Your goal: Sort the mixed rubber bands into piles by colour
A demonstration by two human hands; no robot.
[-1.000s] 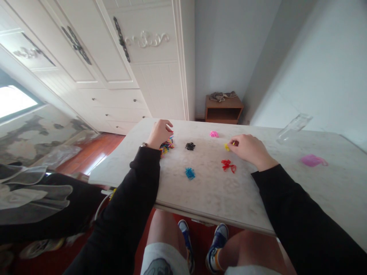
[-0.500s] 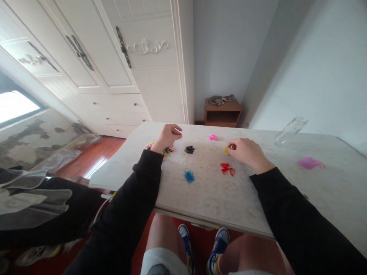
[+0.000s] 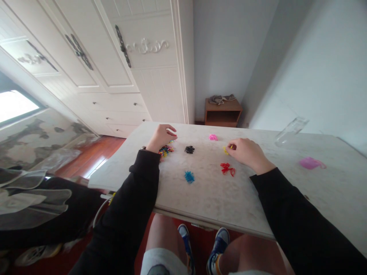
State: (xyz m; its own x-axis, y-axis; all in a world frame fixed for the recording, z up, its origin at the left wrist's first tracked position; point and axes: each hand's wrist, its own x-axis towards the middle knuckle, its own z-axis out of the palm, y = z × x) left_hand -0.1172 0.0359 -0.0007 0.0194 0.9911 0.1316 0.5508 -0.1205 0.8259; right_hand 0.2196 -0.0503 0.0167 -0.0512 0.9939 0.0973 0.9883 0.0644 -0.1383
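Note:
My left hand (image 3: pixel 161 137) hovers over the left of the table, fingers apart; a reddish spot shows at its fingertips, too small to make out. Below it lies a mixed-colour pile of small rubber bands (image 3: pixel 166 151), partly hidden by the hand. My right hand (image 3: pixel 247 152) pinches a yellow rubber band (image 3: pixel 231 146) beside a small yellow pile (image 3: pixel 225 151), which its fingers partly cover. Between the hands are black bands (image 3: pixel 189 149) and pink bands (image 3: pixel 213 137). Nearer me lie blue bands (image 3: pixel 189 177) and red bands (image 3: pixel 227 169).
On the right of the white table (image 3: pixel 206 198) are a clear glass bottle or vase (image 3: pixel 291 131) and a pink translucent bag or pouch (image 3: pixel 311 163). A brown nightstand (image 3: pixel 223 112) stands beyond the table's far edge, beside a white wardrobe (image 3: pixel 155 84).
My left hand has moved left, back over the mixed pile, showing more of it. The right hand has stayed at the yellow bands.

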